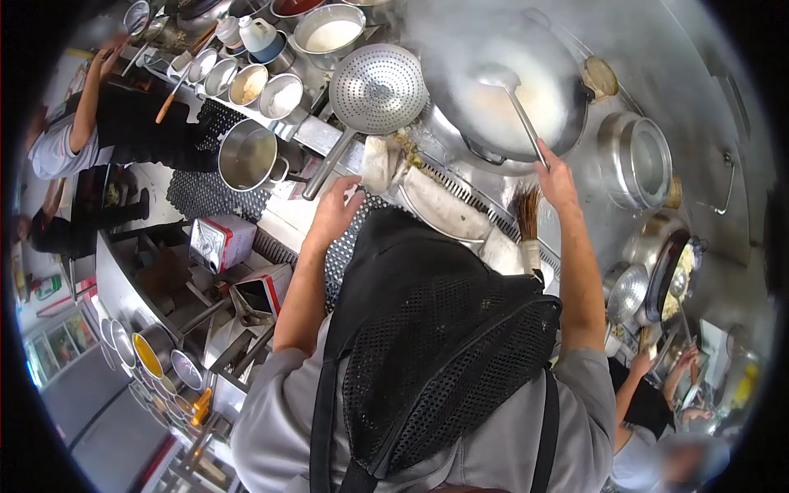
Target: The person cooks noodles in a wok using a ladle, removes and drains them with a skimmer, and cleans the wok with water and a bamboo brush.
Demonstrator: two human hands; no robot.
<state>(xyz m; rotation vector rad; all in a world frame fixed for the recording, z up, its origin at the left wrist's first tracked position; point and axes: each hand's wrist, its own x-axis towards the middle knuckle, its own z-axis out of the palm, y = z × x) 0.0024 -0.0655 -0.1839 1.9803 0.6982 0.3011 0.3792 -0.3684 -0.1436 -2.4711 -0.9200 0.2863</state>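
Note:
My right hand point(559, 179) is closed round the handle of a metal ladle point(519, 109). The ladle's bowl rests in pale, steaming liquid point(538, 111) inside a large dark wok point(579, 123). My left hand point(335, 212) is empty, with its fingers loosely apart, beside the handle end of a big perforated strainer point(380, 89). That strainer lies at the left of the wok, over the counter edge. A folded white cloth point(380, 164) lies between my left hand and the wok. Below my right hand stands a bristle brush point(527, 215).
Left of the strainer are a steel pot point(246, 154) and several seasoning bowls point(282, 94). A lidded metal pot point(634, 160) is right of the wok. One co-worker point(82, 135) stands at the left, another point(649, 411) at lower right by a second wok point(667, 271). Steam blurs the top.

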